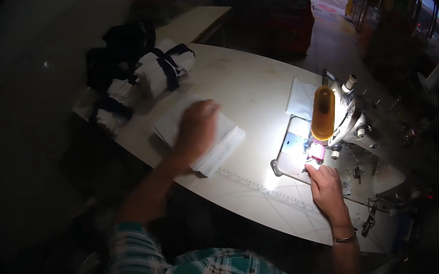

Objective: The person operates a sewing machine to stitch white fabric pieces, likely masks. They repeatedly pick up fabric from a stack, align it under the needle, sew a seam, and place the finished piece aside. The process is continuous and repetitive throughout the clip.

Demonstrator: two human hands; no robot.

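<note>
My left hand (pixel 196 128), smeared by motion, is over a stack of white pieces (pixel 226 146), fabric by the look of them, on the left part of the table. Whether it grips a piece cannot be made out. My right hand (pixel 327 185) is at the sewing machine (pixel 344 117), thumb and forefinger closed at the near edge of its lit work plate (pixel 291 162). What those fingers hold, if anything, is too small to tell. Close beyond the fingertips is a pink part (pixel 316 151), with a yellow-orange oval piece (pixel 324 113) above.
White bundles tied with dark bands (pixel 161 73) and dark cloth (pixel 123 48) lie at the table's far left. A ruler-like marked strip (pixel 263 188) runs along the near edge of the white table (pixel 245 74). A pale flat piece (pixel 300 98) lies behind the work plate.
</note>
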